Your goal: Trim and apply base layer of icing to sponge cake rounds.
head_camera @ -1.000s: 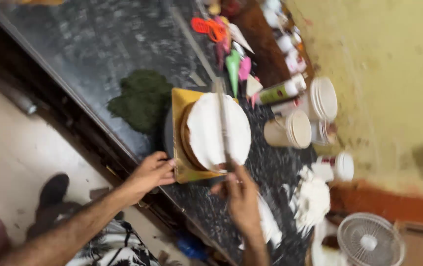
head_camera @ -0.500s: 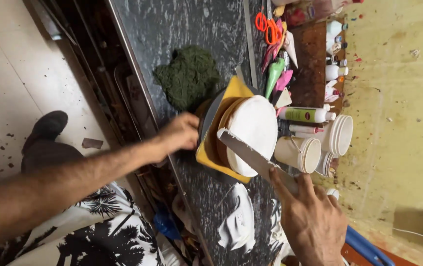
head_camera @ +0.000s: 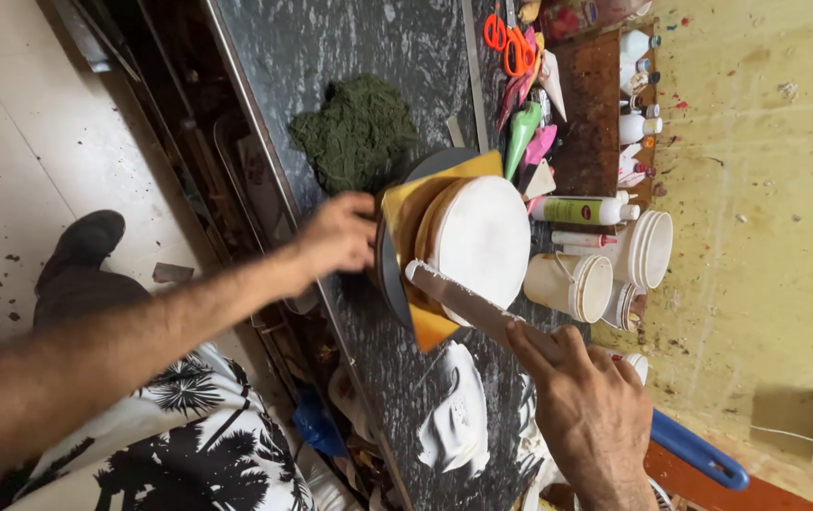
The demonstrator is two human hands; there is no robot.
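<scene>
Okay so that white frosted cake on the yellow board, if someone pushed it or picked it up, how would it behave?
The cake looks soft-coated, so a push would probably smear the white icing rather than slide it. It sits on a thin yellow board, which may flex if lifted by one edge. Board and cake rest on a round stand that the left hand touches; it would likely turn.

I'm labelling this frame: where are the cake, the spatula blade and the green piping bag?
cake [head_camera: 482, 237], head view, white iced top.
spatula blade [head_camera: 458, 298], head view, middle of blade.
green piping bag [head_camera: 523, 132], head view, bag's body.
</scene>
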